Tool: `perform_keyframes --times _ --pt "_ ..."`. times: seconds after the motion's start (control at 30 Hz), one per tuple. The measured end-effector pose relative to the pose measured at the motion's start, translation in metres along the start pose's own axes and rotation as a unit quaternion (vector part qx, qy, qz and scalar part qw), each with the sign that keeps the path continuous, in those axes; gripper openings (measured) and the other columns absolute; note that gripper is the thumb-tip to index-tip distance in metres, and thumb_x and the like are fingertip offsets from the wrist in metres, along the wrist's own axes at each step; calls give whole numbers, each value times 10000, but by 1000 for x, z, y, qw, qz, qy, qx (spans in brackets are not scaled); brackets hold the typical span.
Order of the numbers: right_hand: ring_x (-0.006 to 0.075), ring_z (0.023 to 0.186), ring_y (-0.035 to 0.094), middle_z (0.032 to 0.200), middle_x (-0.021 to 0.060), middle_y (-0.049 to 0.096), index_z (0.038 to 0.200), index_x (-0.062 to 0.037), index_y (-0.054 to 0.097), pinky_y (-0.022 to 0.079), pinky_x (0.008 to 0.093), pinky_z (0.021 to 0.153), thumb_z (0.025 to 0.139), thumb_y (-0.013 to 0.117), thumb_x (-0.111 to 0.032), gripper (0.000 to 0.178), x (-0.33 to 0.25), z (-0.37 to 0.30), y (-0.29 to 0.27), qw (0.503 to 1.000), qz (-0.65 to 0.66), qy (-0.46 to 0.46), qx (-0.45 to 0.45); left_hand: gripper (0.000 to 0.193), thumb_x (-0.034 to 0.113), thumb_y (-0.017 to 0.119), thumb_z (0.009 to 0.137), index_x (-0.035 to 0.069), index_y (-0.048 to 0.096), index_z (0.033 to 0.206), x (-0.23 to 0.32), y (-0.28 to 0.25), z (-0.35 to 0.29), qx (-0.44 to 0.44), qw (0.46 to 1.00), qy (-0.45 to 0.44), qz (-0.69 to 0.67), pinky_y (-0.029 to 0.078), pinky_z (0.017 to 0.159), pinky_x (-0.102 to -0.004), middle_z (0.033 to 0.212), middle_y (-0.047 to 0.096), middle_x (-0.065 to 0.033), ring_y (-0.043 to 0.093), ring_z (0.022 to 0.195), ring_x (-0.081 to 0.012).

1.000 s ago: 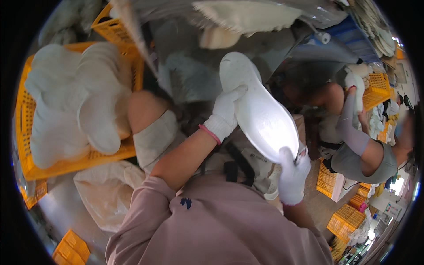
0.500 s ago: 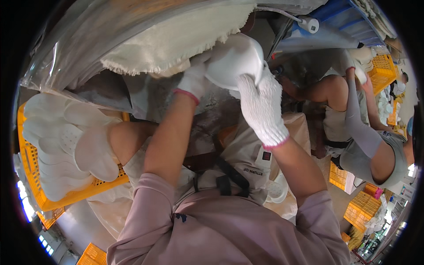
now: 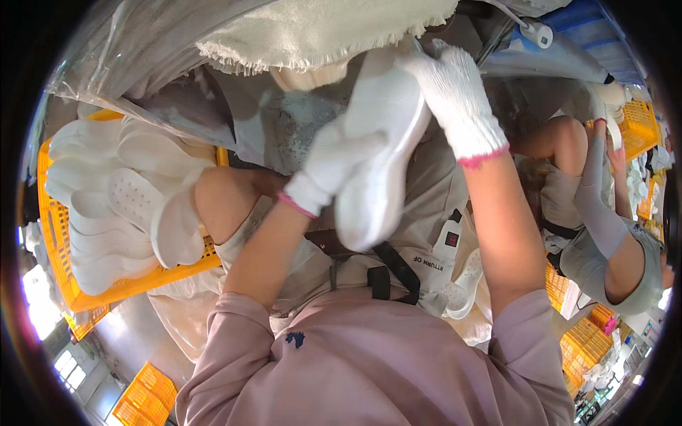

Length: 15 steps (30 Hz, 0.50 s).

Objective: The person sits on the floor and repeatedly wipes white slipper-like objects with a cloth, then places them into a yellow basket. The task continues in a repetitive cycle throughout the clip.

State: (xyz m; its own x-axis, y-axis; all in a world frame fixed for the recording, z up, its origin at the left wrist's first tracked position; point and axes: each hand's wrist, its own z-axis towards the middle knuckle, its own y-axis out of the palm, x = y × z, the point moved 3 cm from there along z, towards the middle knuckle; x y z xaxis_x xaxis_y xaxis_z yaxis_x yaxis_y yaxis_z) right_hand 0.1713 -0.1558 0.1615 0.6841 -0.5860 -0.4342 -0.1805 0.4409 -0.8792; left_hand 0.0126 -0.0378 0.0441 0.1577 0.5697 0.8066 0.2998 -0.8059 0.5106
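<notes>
A white clog (image 3: 376, 202) is held lengthwise in front of my body, its long pale sole side facing me and slightly blurred. My right hand (image 3: 455, 89), in a white knit glove with a pink cuff, is closed round its far upper end. My left hand (image 3: 334, 160), gloved alike, grips its left side near the middle, with the thumb lying across it. The left fingertips are hidden behind the clog. Just beyond hangs a cream fringed cloth (image 3: 312, 35), close to the clog's far end.
At my left stands a yellow crate (image 3: 60, 234) piled with white clogs (image 3: 128, 195). Another white clog (image 3: 465, 284) lies by my lap on the right. A co-worker's sleeved arm (image 3: 597, 199) is at the far right. Clear plastic sheeting (image 3: 135, 57) hangs at the upper left.
The clog has turned from its opening side to show its long sole side and come nearer my body. My right hand has moved up and right; my left hand has shifted lower.
</notes>
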Motion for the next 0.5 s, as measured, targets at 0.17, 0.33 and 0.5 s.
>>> perform_keyframes --times 0.17,0.33,0.5 --pt "297 1085 717 1208 214 700 1400 1 587 581 383 918 921 774 -280 586 -39 -84 -48 945 267 188 -26 479 152 785 983 -65 618 1376 -13 74 33 112 962 79 -238 554 1002 -344 1264 724 -111 697 1104 -201" --pt "251 1092 708 1244 202 683 1524 47 429 577 355 934 886 731 -71 715 -17 -121 -28 899 332 216 186 503 268 728 1022 -101 622 1347 -5 91 66 236 965 32 -113 561 985 -370 1295 718 -124 699 1144 -245" --pt "494 1089 693 1168 323 688 1347 57 541 581 493 901 896 738 -302 608 10 -76 10 954 117 86 261 491 350 643 1080 37 590 1454 5 48 121 111 982 9 -153 528 1088 -430 1430 669 -109 649 1277 -284"
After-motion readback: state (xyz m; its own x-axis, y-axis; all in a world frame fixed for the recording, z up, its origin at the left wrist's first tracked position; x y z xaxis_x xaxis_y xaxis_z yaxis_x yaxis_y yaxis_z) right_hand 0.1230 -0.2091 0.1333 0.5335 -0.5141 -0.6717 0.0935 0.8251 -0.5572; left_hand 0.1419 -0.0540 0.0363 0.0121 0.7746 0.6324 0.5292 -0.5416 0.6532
